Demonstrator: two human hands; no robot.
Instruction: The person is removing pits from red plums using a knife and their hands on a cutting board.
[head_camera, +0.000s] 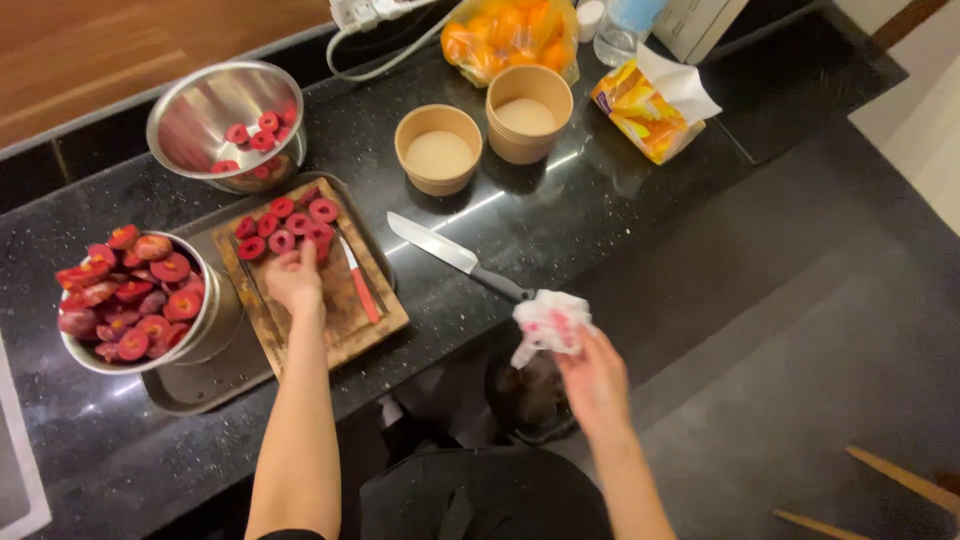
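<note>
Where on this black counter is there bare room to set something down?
Bare counter lies right of the grey-handled kitchen knife, below the yellow tissue pack, and between the two tan paper cups and the knife. The wooden cutting board, metal tray and steel bowls crowd the left.

Both forearms are bare to the elbow, the left hand and right hand ungloved and ringless, above dark black clothing.
</note>
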